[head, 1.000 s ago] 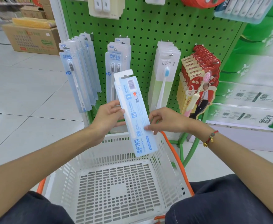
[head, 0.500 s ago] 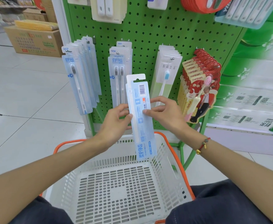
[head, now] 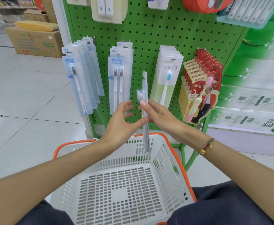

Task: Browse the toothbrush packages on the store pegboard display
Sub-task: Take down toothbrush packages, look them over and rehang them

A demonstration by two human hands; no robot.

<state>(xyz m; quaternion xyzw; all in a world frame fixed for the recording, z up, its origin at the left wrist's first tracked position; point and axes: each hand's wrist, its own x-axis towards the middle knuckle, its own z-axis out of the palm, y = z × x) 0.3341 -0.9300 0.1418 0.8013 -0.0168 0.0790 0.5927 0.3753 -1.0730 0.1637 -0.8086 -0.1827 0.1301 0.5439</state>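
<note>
Glossy clear plastic on the held pack [head: 145, 111] and hung packs [head: 82, 82], matt painted metal for the pegboard [head: 149, 34], smooth white slotted plastic for the basket [head: 164, 159], brown cardboard for the box [head: 35, 41], shiny tiled floor [head: 27, 103].

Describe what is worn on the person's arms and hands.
Both forearms are bare, with no sleeves in view and no gloves. The right wrist carries a red cord bracelet strung with small gold-coloured charms and a dark bead. The left wrist wears nothing, and no rings show.

Open gaps between hanging packages [head: 119, 82]
</note>
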